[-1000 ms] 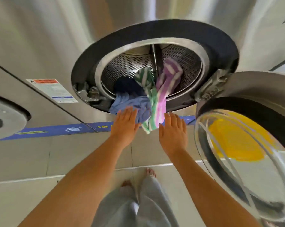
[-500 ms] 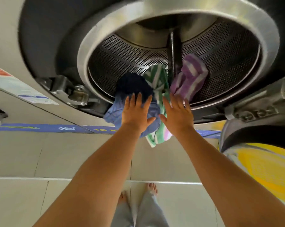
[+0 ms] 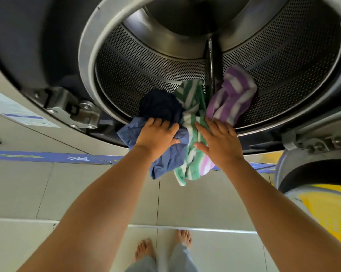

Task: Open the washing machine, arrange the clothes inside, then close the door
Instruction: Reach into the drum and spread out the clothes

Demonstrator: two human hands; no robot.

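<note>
Pushing works best if the left hand (image 3: pixel 157 137), fingers curled onto the blue garment (image 3: pixel 166 154), and the right hand (image 3: pixel 219 142), fingers spread flat on the green-striped cloth (image 3: pixel 193 163), sweep both dangling ends toward twelve o'clock, clearing the drum rim (image 3: pixel 87 61) at six.

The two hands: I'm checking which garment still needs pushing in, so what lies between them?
In the head view, the green-and-white striped cloth hangs over the drum's lip between the left hand, gripping the blue garment, and the flat, open right hand.
</note>
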